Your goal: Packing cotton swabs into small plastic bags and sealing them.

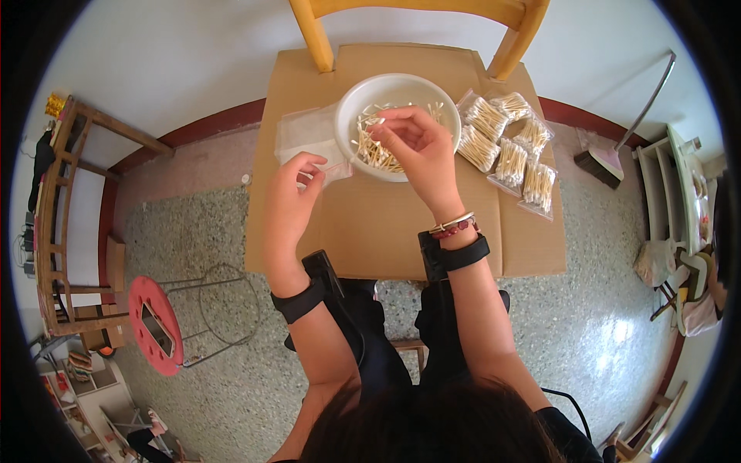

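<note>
A white round bowl (345,147) holding many loose cotton swabs (370,150) stands on the cardboard-covered seat. Over the bowl, my right hand (421,147) has its thumb and fingers drawn together, with a white swab tip showing at the fingertips; how many swabs it pinches is hidden. Left of the bowl, my left hand (293,193) is curled, thumb and fingers at the edge of a small clear plastic bag (336,171) with a reddish line along it. Flat, clear bags (297,131) lie just beyond that hand.
Several filled bags of cotton swabs (511,160) lie right of the bowl on the cardboard (401,239). A yellow wooden chair back (315,35) rises at the far edge. A red stool (147,339) with a phone on it is at left, a broom (600,166) at right.
</note>
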